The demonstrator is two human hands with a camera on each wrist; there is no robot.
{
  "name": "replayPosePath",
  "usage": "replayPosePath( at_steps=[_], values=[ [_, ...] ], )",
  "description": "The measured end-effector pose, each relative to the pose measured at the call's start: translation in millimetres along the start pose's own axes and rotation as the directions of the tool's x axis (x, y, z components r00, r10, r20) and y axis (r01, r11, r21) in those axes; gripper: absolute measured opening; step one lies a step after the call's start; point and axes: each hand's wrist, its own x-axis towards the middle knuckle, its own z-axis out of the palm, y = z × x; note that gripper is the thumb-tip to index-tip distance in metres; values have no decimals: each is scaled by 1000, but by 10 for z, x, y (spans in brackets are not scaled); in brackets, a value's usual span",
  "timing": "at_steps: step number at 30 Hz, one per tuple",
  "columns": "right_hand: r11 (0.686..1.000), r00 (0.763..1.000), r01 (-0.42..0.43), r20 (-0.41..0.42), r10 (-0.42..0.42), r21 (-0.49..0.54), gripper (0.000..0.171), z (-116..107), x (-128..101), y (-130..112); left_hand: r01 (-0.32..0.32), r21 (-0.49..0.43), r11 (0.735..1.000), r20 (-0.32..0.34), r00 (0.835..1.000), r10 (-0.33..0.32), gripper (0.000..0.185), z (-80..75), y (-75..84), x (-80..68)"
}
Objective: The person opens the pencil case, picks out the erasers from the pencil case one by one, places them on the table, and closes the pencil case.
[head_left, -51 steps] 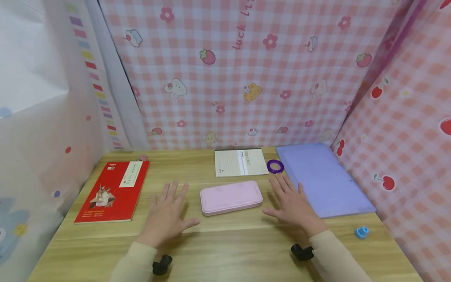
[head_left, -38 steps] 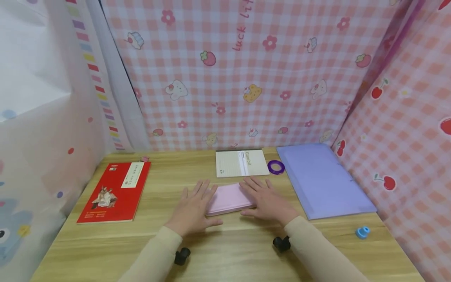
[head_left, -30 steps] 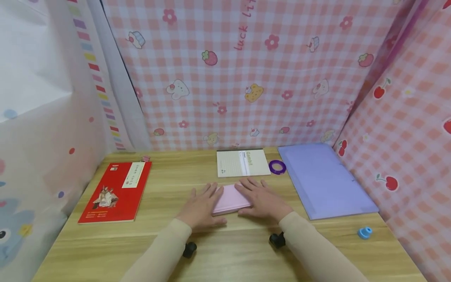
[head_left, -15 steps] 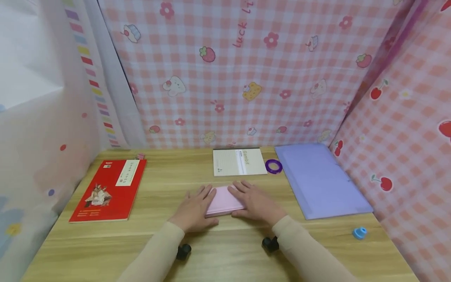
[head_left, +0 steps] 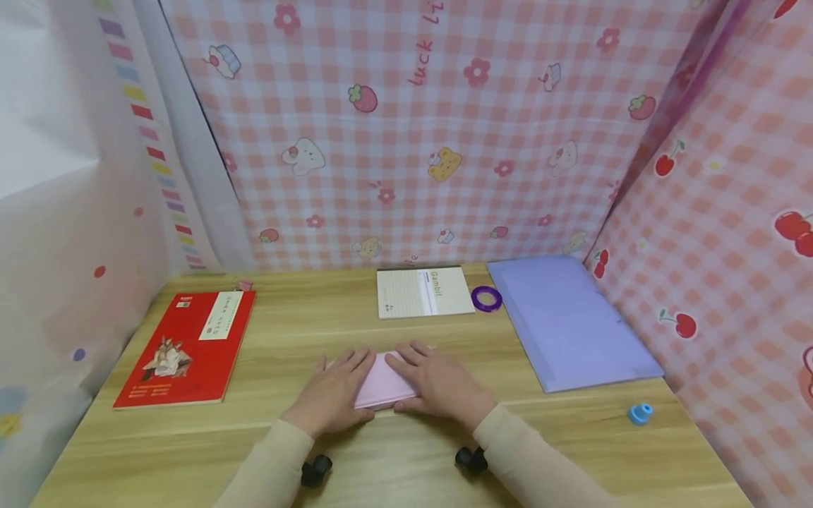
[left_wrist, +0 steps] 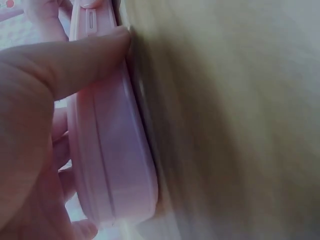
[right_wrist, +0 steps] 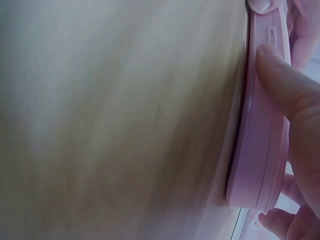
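A slim pink pencil case (head_left: 384, 381) with rounded corners lies on the wooden table in front of me. My left hand (head_left: 332, 396) grips its left end, and my right hand (head_left: 441, 386) grips the right end. In the left wrist view, the thumb lies across the front side of the pencil case (left_wrist: 125, 155), with the other fingers showing at the far side. The right wrist view has the right thumb pressed on the same front wall of the pencil case (right_wrist: 255, 145), near a small slot. Both hands hide much of its lid.
Behind the case lie a lined notepad (head_left: 422, 293) and a purple ring of tape (head_left: 486, 299). To the right are a lilac folder (head_left: 571, 321) and a small blue stopper-like piece (head_left: 640, 413). A red book (head_left: 187, 349) lies at the left. Patterned cloth surrounds the table.
Both hands came in from either side and took hold of the pencil case's ends. Over the last half second the case has shifted a little toward me with them.
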Motion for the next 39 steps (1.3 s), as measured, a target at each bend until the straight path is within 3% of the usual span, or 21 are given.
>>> replayPosePath(
  at_steps=[6, 13, 17, 25, 33, 39],
  values=[
    [998, 998, 55, -31, -55, -7, 84, 27, -7, -129, -51, 17, 999, 0, 999, 51, 101, 27, -27, -114],
    [998, 998, 59, -37, -59, 4, 83, 27, -5, -215, -64, 9, 998, 22, 998, 63, 100, -14, -48, -192],
    [999, 998, 50, -30, -50, 0, 82, 25, -11, -237, -69, -5, 998, 26, 997, 69, 98, -20, -51, -201],
    [998, 997, 62, -41, -63, -25, 80, 51, -22, -246, -82, 75, 994, 19, 997, 81, 94, 58, -68, -200],
    [994, 996, 85, -33, -87, -62, 81, 61, -19, -234, -96, 79, 992, 21, 995, 95, 94, 54, -65, -211],
    [990, 992, 112, -50, -116, -87, 75, -25, 31, -235, -100, 70, 993, -19, 995, 102, 95, 22, -91, -216]
  ],
)
